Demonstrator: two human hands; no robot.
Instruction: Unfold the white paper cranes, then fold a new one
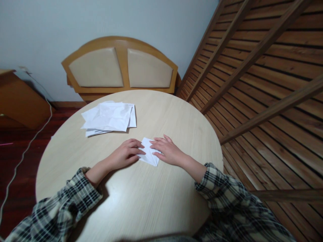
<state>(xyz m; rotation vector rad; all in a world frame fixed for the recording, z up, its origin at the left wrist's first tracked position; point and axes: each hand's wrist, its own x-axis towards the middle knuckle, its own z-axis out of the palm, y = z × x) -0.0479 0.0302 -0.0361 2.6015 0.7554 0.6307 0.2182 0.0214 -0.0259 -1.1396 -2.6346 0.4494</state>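
Note:
A small folded sheet of white paper (149, 155) lies flat on the round wooden table (141, 198), with crease lines across it. My left hand (127, 153) rests on its left side, fingers stretched out and tips touching the paper. From the other side my right hand (168, 150) lies over the right part, its fingers spread. Neither hand grips the paper; both press or rest on it from above. The fingers hide parts of its left and right edges.
A loose stack of creased white sheets (108, 116) lies at the table's back left. Behind stands a wooden headboard (121, 64) with cream panels. Slatted wooden panelling (264, 101) borders the right side. A white cable (24, 154) runs along the floor at left, near a wooden cabinet (22, 101).

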